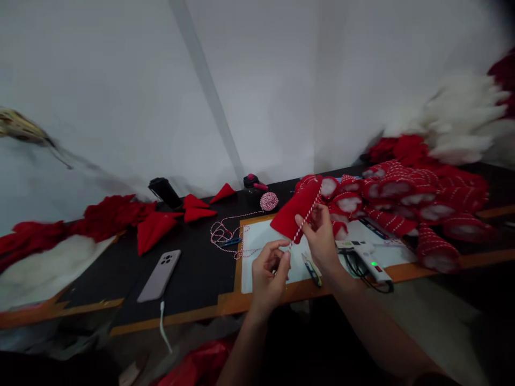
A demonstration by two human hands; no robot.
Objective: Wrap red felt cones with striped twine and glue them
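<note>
My right hand (319, 236) pinches a red felt cone (295, 213) along its edge, thumb on the near face. A red-and-white twisted cord (309, 213) runs down that edge. Lower and to the left, my left hand (271, 271) is closed, thumb and finger pinching the cord's lower end just off the felt. From a ball of the same cord (269, 201), a loose strand (219, 234) trails in loops over the black tabletop. Beneath my hands lies a white sheet (261, 233), with scissors or a cutter (312, 269) on it, partly hidden by my right hand.
Several stuffed red cones with cord (402, 193) are heaped at the right, with white stuffing (458, 118) behind. A power strip (372, 260) sits at the front edge. Leftward are a phone (160, 275), flat red felt pieces (156, 230) and more stuffing (52, 265).
</note>
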